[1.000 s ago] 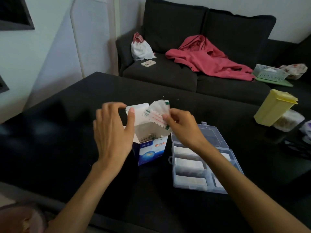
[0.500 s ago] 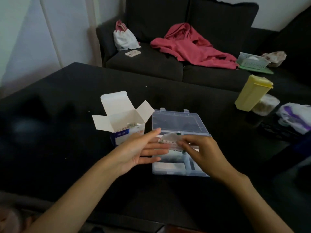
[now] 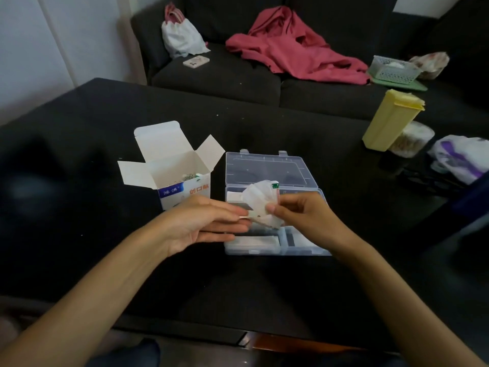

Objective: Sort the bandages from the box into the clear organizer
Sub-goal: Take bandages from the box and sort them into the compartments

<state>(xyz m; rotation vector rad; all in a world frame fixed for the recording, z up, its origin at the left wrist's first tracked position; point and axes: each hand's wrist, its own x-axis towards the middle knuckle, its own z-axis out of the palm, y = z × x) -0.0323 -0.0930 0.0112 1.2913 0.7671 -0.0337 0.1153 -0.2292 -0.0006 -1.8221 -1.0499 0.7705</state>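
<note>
A white and blue bandage box (image 3: 182,178) stands open on the black table, flaps up, with bandages inside. Right of it lies the clear organizer (image 3: 272,234), lid open flat behind; white bandages fill its front-left compartments. My right hand (image 3: 299,215) pinches a fanned bunch of wrapped bandages (image 3: 260,200) above the organizer. My left hand (image 3: 206,223) is beside it with fingers straight, their tips touching one strip at the bunch's lower edge.
A yellow lidded container (image 3: 389,120) and a clear tub (image 3: 412,140) stand at the table's right, by a white and purple bag (image 3: 460,157). A dark sofa behind holds a red garment (image 3: 296,49), a white pouch (image 3: 182,38), a phone (image 3: 196,61) and a basket (image 3: 394,68).
My right hand carried the bandages from the box over to the organizer and raised them fanned out. My left hand left the box and came beside the bunch.
</note>
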